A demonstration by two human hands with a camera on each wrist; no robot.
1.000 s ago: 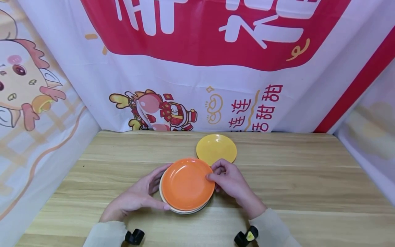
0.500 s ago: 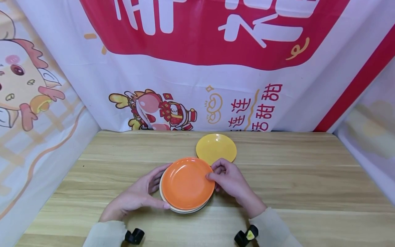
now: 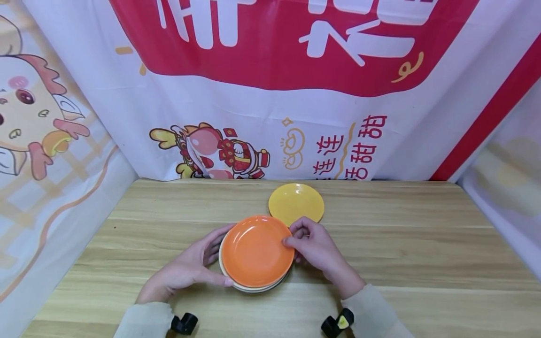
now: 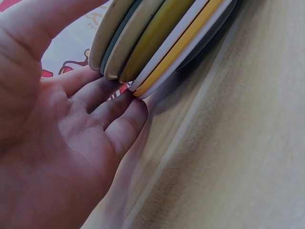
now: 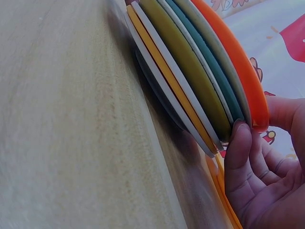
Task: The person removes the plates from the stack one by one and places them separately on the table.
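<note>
My right hand (image 3: 317, 246) has its fingers clamped on the right rim of the orange plate (image 3: 258, 251), thumb over the top edge and fingertips tucked underneath. My left hand (image 3: 188, 268) lies along the orange plate's left side, with thumb and fingers well apart: the thumb reaches to the near-left edge, and the loosely stretched fingertips touch the rims of the stack (image 4: 155, 40) below. The orange plate is the topmost piece of that stack, sitting a little off-centre, so that pale rims peep out along its left and near sides. Below the orange plate I can see, side-on, a cream layer, a teal plate (image 5: 212, 64), another pale rim, an olive plate (image 5: 186, 64), then a yellow layer (image 4: 186, 38) between two white ones, and something dark at the very bottom that I cannot make out well. Just beyond the orange plate, and to its right, the yellow plate (image 3: 291, 202) lies flat on the wooden counter (image 3: 401, 244); I cannot tell whether the two touch. Well beyond the orange plate, a white cloth (image 3: 249, 103) printed with a red panel and a cartoon figure hangs at the counter's far edge.
</note>
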